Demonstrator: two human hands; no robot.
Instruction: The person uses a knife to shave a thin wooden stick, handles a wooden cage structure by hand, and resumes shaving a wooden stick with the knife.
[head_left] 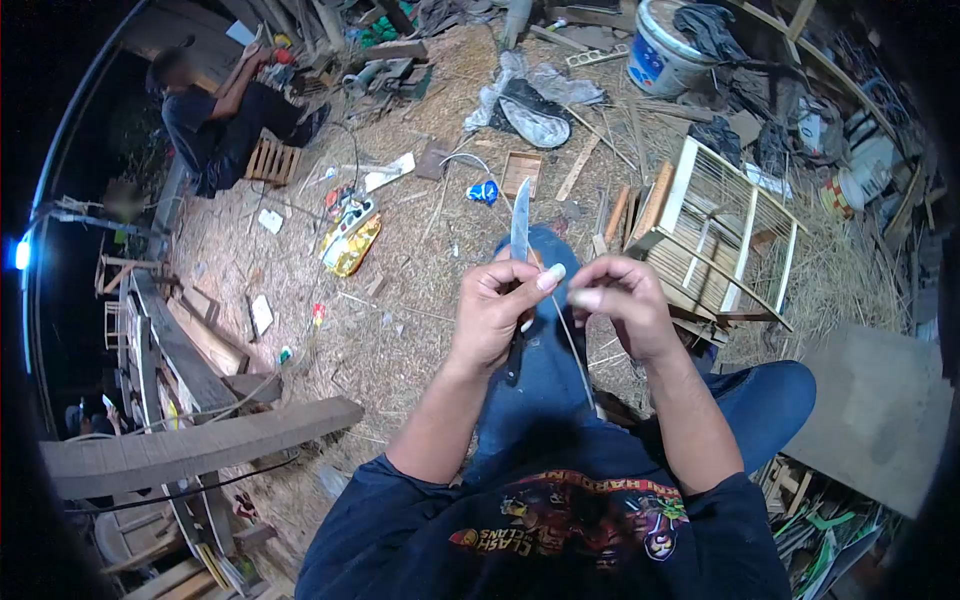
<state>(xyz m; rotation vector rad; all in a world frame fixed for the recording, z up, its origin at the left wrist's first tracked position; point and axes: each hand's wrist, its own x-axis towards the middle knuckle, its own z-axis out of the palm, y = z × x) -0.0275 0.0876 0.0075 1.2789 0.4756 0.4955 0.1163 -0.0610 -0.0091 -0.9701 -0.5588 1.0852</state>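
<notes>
My left hand (497,308) is closed around a knife, its blade (521,225) pointing up and its dark handle (514,358) showing below the palm. A thin strip (573,345) runs from between the left thumb and fingers down toward my lap. Close by on the right, my right hand (628,303) has its thumb and fingertips bent together near the strip; whether it holds anything is too small to tell. Both hands are above my jeans-covered leg (545,390).
A slatted wooden cage (715,240) stands at the right. On the straw-covered ground are a small wooden box (521,174) and a yellow package (352,245). A bucket (665,60) is at the back. Another person (215,125) sits upper left. A beam (200,445) crosses lower left.
</notes>
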